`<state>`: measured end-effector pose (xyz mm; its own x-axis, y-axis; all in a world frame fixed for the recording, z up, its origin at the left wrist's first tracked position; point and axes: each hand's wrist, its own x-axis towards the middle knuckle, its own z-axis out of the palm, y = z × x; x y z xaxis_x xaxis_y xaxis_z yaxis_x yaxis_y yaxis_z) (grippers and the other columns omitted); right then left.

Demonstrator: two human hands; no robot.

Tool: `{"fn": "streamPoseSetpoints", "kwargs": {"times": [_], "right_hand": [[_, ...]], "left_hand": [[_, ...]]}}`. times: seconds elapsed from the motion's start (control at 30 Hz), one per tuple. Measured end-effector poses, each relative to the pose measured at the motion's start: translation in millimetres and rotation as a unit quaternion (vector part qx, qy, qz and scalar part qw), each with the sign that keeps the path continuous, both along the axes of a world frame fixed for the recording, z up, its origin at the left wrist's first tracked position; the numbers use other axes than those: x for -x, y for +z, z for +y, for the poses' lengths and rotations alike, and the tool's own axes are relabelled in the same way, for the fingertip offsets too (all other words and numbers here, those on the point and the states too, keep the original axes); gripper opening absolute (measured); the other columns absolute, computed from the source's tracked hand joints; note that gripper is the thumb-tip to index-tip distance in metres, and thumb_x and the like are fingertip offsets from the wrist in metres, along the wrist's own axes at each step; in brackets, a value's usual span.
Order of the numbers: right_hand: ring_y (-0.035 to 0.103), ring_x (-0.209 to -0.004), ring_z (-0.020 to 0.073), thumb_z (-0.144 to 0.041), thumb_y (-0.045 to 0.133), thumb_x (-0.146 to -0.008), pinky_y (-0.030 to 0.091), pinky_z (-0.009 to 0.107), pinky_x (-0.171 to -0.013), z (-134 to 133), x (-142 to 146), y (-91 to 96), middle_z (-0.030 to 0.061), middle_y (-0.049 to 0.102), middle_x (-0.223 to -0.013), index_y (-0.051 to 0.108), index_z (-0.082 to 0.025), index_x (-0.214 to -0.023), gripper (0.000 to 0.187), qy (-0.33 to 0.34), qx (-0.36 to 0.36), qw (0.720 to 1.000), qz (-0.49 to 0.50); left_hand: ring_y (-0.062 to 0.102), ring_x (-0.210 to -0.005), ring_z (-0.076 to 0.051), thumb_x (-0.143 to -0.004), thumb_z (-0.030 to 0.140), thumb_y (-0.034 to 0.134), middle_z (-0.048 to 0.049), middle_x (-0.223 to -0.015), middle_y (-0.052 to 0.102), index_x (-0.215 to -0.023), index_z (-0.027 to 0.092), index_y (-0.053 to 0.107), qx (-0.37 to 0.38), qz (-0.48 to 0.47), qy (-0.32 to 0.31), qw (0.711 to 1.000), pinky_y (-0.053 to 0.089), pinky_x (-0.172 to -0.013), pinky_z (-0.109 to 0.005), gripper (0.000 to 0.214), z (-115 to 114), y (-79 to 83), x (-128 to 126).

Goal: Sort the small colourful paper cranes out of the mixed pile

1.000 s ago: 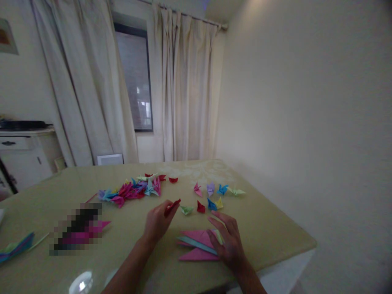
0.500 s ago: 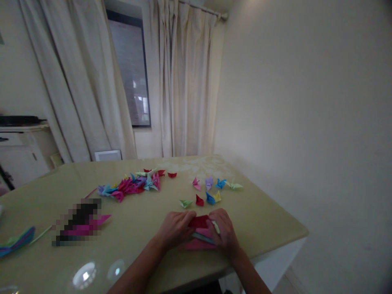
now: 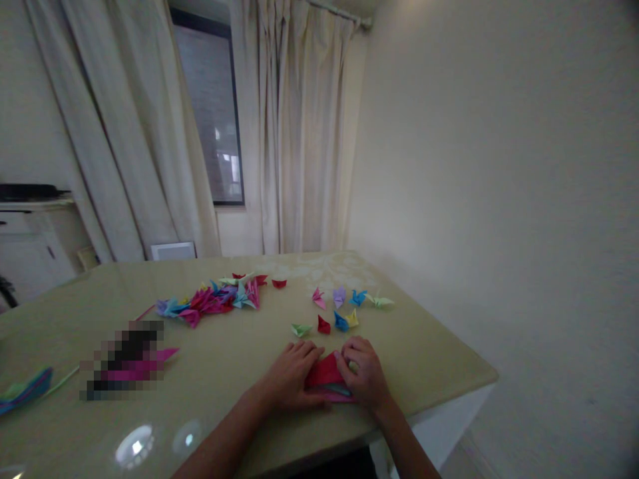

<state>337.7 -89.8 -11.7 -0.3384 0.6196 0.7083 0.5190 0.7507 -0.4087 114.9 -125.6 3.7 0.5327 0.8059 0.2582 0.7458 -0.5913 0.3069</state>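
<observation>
A red sheet of folding paper (image 3: 324, 372) lies near the table's front edge, over a pinkish and a pale blue-green layer of paper (image 3: 337, 395). My left hand (image 3: 293, 376) rests flat on the left side of the papers, its fingers stretched forward and thumb along the near edge. On the right, my right hand (image 3: 366, 372) has its fingers curled in and its thumb on the red sheet's right edge. A bit of pale green paper (image 3: 353, 366) shows by those fingers. Just beyond my hands lie a red folded paper piece (image 3: 324, 324) and a light green one (image 3: 301, 330).
Several folded paper cranes (image 3: 358, 297) stand farther back on the table (image 3: 424, 359). A heap of colourful cranes (image 3: 214, 301) lies at centre left. Loose paper strips (image 3: 24, 392) and a blurred-out dark patch are at left. A wall (image 3: 474, 199) borders the right side.
My left hand has flattened out over the papers. The red sheet, earlier held up between both hands, now lies lower, with more of its face showing. The view has shifted slightly.
</observation>
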Motion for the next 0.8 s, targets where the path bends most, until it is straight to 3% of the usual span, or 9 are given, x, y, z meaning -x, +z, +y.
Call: {"fn": "streamPoseSetpoints", "kwargs": {"times": [0.17,0.3,0.4,0.47,0.8], "right_hand": [[0.056,-0.075,0.0185,-0.022,0.064,-0.095,0.04,0.031,-0.076,0,2,-0.7,0.0017,0.06,-0.072,0.054,-0.021,-0.065,0.031,-0.035,0.017,0.999,-0.038],[0.062,-0.091,0.0241,-0.022,0.071,-0.087,0.047,0.034,-0.084,-3,3,4.9,0.0063,0.068,-0.092,0.066,-0.02,-0.09,0.006,-0.038,0.063,0.997,-0.021],[0.062,-0.111,0.028,-0.027,0.077,-0.085,0.047,0.038,-0.098,-5,4,9.1,0.0102,0.069,-0.117,0.068,-0.02,-0.116,0.033,0.0,0.109,0.994,-0.03],[0.061,-0.117,0.0297,-0.031,0.08,-0.084,0.045,0.041,-0.105,-6,4,10.9,0.0107,0.07,-0.125,0.069,-0.021,-0.123,0.042,0.014,0.143,0.988,-0.057],[0.064,-0.113,0.0314,-0.038,0.08,-0.084,0.045,0.043,-0.104,-7,4,7.4,0.0115,0.074,-0.123,0.071,-0.019,-0.125,0.045,0.003,0.188,0.977,-0.104]], "left_hand": [[0.062,-0.11,-0.029,-0.088,0.057,0.074,-0.0094,-0.116,0.067,-0.113,0.021,0.068,0.016,0.032,0.014,0.999,0.049,-0.098,-0.04,0.044,2,-0.3,0],[0.062,-0.115,-0.03,-0.093,0.053,0.069,-0.0104,-0.123,0.067,-0.116,0.021,0.064,0.012,0.064,0.028,0.997,0.048,-0.102,-0.041,0.04,2,0.2,-2],[0.063,-0.116,-0.03,-0.095,0.053,0.068,-0.0104,-0.123,0.068,-0.116,0.021,0.063,0.018,0.073,0.035,0.997,0.048,-0.103,-0.041,0.039,2,0.9,-4],[0.063,-0.114,-0.03,-0.095,0.052,0.067,-0.0095,-0.121,0.068,-0.114,0.021,0.062,0.028,0.074,0.039,0.996,0.048,-0.102,-0.04,0.036,3,1.7,-5],[0.064,-0.111,-0.025,-0.096,0.044,0.066,-0.0072,-0.119,0.067,-0.111,0.023,0.057,0.075,0.041,0.046,0.995,0.048,-0.096,-0.034,0.028,4,1.2,-5]]}}
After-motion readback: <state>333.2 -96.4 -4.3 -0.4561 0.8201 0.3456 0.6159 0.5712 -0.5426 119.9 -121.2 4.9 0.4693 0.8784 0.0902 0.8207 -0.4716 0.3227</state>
